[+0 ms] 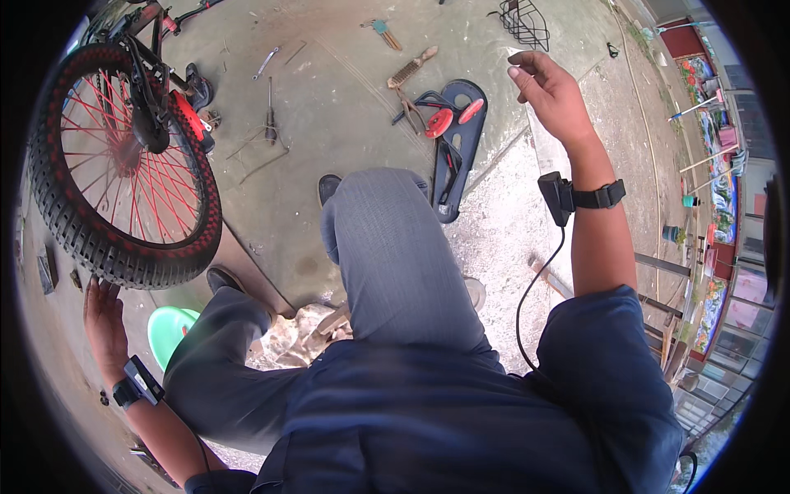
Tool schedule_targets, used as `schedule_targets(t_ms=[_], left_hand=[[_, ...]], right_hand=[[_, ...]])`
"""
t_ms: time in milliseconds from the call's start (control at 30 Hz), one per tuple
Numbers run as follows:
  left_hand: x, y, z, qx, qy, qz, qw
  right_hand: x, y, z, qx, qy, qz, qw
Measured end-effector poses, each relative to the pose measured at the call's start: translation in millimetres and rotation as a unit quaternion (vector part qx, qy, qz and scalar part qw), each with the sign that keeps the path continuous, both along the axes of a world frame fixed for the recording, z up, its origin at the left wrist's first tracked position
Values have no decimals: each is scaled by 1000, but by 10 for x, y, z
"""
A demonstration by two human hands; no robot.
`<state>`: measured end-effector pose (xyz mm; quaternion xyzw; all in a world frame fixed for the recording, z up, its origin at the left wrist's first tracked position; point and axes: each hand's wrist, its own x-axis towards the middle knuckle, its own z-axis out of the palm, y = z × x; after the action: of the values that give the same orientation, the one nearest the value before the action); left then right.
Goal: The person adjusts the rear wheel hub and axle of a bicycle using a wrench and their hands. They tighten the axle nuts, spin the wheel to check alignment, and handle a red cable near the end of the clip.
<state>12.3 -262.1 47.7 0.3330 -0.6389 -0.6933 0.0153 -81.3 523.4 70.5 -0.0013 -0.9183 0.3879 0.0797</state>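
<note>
A bicycle wheel with red spokes (pixel 152 193) and a knobbly black tyre (pixel 177 263) stands at the left, mounted in a dark fork (pixel 150 123). My left hand (pixel 105 325) is just below the tyre, its fingers stretched up to the tread; whether they touch it is hard to tell. Raised at the upper right is my right hand (pixel 555 95), fingers loosely bent and apart from the thumb, with nothing seen in it. Left of that hand, on the ground, lie a long dark plastic piece (pixel 471 152), two red round parts (pixel 439 123), pliers (pixel 409 109) and a wooden-handled wire brush (pixel 411 67).
A screwdriver (pixel 271 123), a spanner (pixel 267 62) and bent wire (pixel 263 152) lie ahead. Farther off are a hex key set (pixel 383 34) and a black wire basket (pixel 522 25). A green plastic piece (pixel 169 333) sits beside my left leg, near a pale rock (pixel 288 337).
</note>
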Motion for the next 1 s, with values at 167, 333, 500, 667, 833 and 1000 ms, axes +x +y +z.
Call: schedule_targets(t_ms=[167,333,500,667,833,1000], left_hand=[[182,46,-171,4,-57,-51,997],[204,151,-344,-123,-152,-122,973],[179,295,-343,-184,-174,-118,960],[173,382,-284,-212,-190,-127,950],[179,407,-237,-202,-178,-113,956],[194,422,-214,-221,-160,-89,958]], right_hand=[[884,314,-908,24,-169,-70,983],[1715,395,-1837,-37,-365,-82,927],[2378,389,-2461,-138,-490,-180,842],[2615,297,-2676,-182,-486,-193,833],[2477,199,-2704,-193,-468,-176,844],[2239,149,-2805,-193,-475,-152,845]])
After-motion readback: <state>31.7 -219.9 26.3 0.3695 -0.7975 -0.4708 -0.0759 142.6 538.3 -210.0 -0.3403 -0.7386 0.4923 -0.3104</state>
